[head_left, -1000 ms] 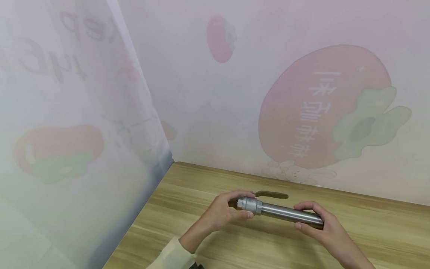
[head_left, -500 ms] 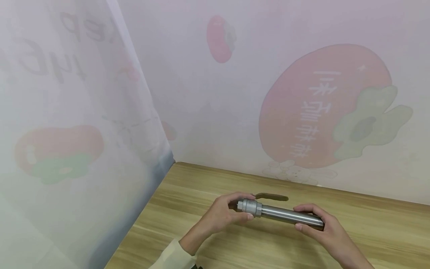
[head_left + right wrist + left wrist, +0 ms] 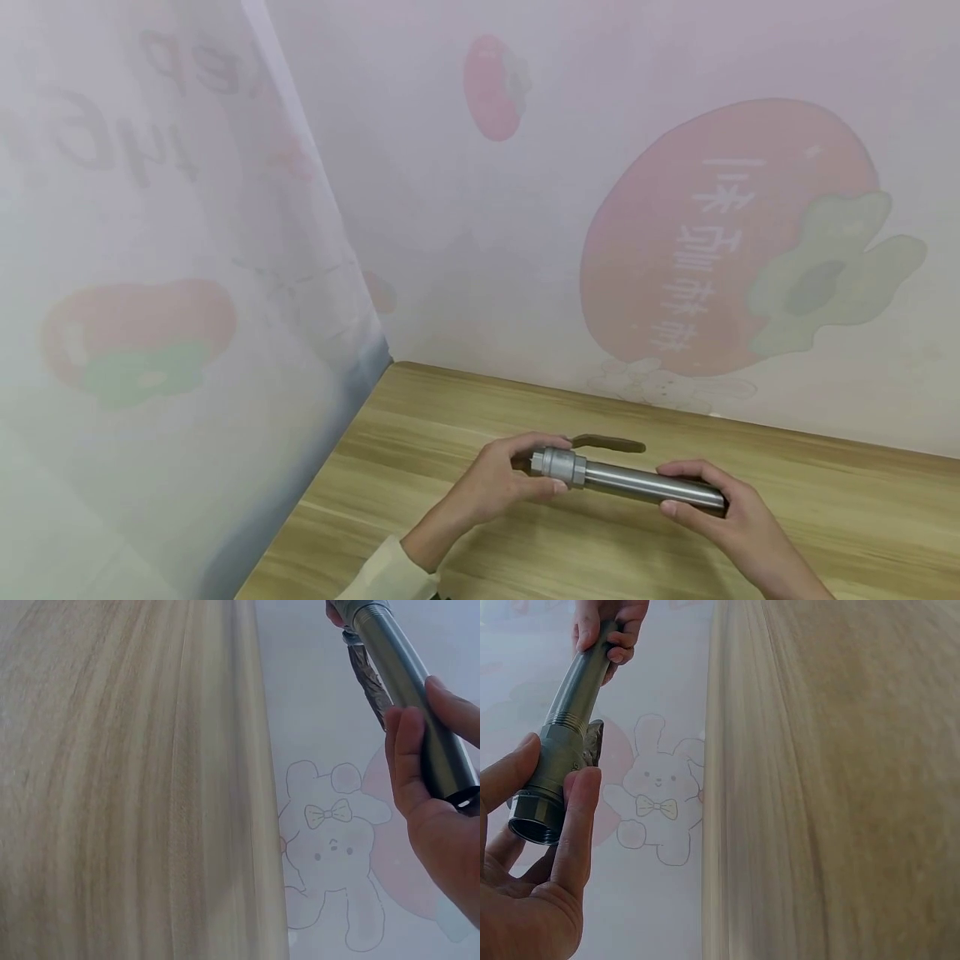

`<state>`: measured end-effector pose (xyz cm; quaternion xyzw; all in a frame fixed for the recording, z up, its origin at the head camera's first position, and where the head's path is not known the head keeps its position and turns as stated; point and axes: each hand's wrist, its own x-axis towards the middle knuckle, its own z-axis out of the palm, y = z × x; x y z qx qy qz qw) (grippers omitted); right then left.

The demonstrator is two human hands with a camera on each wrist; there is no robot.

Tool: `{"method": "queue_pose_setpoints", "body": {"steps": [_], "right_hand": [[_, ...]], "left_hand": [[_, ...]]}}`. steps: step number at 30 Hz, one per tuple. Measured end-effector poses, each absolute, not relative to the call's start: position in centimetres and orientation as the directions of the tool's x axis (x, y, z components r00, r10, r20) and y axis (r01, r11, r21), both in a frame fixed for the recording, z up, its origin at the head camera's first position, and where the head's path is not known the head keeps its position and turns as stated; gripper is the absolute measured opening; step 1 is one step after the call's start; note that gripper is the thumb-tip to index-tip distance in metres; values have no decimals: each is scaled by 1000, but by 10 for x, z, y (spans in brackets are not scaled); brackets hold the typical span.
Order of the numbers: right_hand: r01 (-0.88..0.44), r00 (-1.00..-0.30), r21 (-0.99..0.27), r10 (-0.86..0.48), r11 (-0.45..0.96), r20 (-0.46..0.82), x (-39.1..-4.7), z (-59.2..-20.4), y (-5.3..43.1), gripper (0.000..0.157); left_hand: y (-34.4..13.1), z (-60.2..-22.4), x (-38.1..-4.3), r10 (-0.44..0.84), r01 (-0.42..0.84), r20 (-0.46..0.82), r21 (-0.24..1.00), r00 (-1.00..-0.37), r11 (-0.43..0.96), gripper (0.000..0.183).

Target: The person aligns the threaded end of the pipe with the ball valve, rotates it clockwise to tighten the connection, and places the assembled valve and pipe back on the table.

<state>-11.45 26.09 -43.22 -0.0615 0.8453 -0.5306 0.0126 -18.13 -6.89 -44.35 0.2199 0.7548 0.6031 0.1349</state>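
Observation:
A metal ball valve (image 3: 558,466) with a hexagonal end is joined to a shiny steel pipe (image 3: 645,483). Its brownish lever handle (image 3: 611,443) runs alongside the pipe on the far side. My left hand (image 3: 498,479) grips the valve body between thumb and fingers. The threaded open end of the valve (image 3: 540,817) faces the left palm in the left wrist view, and pipe threads (image 3: 566,720) show where the pipe meets the valve. At the pipe's other end, my right hand (image 3: 723,508) holds it, fingers on one side and thumb on the other.
Beneath the hands is a wood-grain table (image 3: 420,408). Pale curtains printed with persimmons and lettering hang behind it (image 3: 480,250) and along its left side (image 3: 150,250). The table's back left corner meets the fold between them.
Both hands keep their grip on the valve and pipe, which sit very slightly lower in the head view. Otherwise the arrangement looks the same.

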Motion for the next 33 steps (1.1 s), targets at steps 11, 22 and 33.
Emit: {"method": "queue_pose_setpoints", "body": {"steps": [11, 22, 33], "right_hand": [[-72, -992, -921, -123, 383, 27, -114, -433, 262, 40], [-81, -992, -917, -121, 391, 36, -115, -434, 261, 41], [-117, -986, -924, -153, 365, 64, -116, -437, 259, 45]], "left_hand": [[-68, -442, -180, 487, 171, 64, 969, -871, 179, 46], [-67, -440, -180, 491, 181, 72, 967, -868, 178, 47], [-68, -442, -183, 486, 192, 77, 962, -870, 192, 46]]}}
